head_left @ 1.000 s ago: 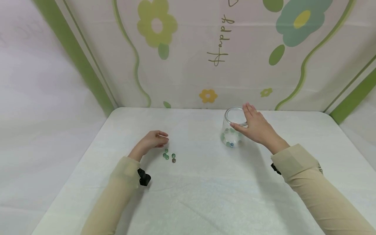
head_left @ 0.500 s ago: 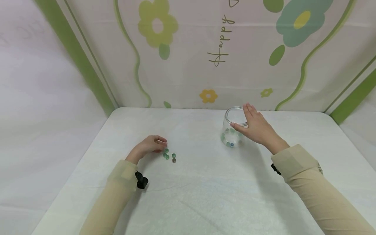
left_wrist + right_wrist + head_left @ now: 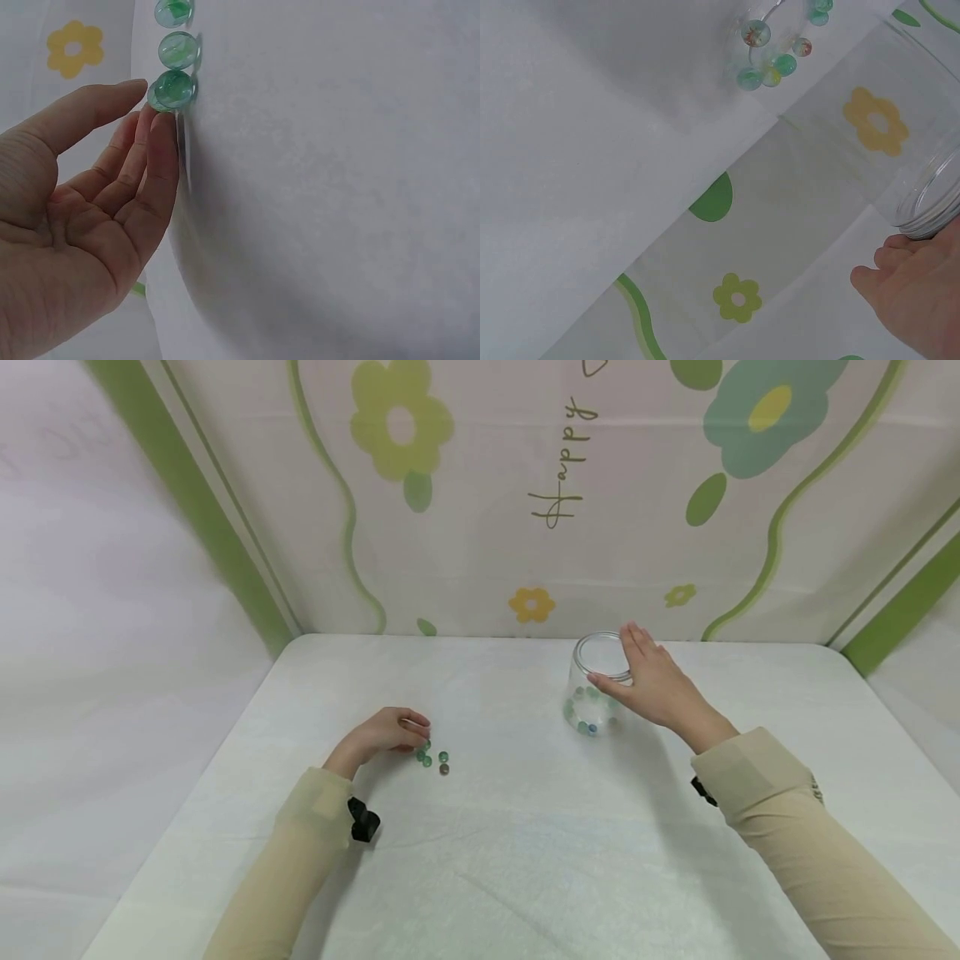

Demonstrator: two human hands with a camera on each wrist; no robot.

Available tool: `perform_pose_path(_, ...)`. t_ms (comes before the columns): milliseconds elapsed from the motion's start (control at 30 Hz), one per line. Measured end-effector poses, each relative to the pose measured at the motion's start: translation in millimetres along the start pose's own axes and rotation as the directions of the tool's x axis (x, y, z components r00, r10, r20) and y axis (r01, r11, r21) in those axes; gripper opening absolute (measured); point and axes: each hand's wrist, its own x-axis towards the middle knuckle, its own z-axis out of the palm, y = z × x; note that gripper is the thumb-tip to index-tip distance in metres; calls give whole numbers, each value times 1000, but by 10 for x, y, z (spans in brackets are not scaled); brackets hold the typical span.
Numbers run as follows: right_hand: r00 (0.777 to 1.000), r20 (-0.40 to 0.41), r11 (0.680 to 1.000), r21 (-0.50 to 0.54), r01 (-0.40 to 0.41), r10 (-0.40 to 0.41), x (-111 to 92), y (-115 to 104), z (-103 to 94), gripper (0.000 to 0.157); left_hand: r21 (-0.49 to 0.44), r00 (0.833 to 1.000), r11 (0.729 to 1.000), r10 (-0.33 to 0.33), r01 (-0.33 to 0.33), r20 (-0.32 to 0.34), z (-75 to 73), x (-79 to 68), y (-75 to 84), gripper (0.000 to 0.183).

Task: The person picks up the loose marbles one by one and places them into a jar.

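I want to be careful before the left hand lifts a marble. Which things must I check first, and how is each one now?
1. Jar stands upright on the table: ok.
2. Jar uncovered: ok, no lid shows.
3. Right hand at the jar: ok, it rests against the rim.
4. Room in the jar: ok, the marbles inside lie at the bottom.
5. Left hand grips one green marble: cannot tell; it is very close, but contact is unclear.
6. Loose marbles well apart, so only one is taken: not ok; several lie close together.
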Motion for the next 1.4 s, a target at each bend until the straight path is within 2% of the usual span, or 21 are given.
perform_pose_path(367, 1000, -2, 1000, 12, -2, 2, 7, -15, 4, 98, 30, 1000, 999, 17, -17, 2, 11, 19, -32, 38)
perform_pose_path(600, 1000, -8, 1000, 14, 2, -2, 17, -15, 13, 98, 28, 999, 1000, -2, 3, -39, 13, 16, -27, 34)
perform_pose_path(733, 1000, -7, 1000, 15, 2, -2, 17, -16, 13, 98, 13, 998, 1000, 9, -8, -58, -2, 10, -23, 38)
perform_pose_path(833, 1000, -7, 1000, 15, 2, -2, 15, -19, 14, 98, -31, 998, 999, 15, -17, -67, -10, 7, -11, 41)
perform_pose_path(967, 1000, -7, 1000, 13, 2, -2, 14, -23, 15, 99, -144, 998, 989, 18, -27, -62, -14, 22, 31, 45)
perform_pose_path(1167, 1000, -10, 1000, 10, 5, -5, 9, -21, 11, 98, -287, 997, 957, 28, -46, -68, 22, 53, 183, 49)
perform_pose_path(1233, 1000, -10, 1000, 9, 6, -5, 1, -21, 7, 98, -313, 996, 948, 38, -61, -81, 47, 65, 252, 49)
perform_pose_path(1400, 1000, -8, 1000, 1, 3, -3, -14, -13, 2, 99, -415, 989, 904, 55, -107, -136, 133, 86, 440, 49)
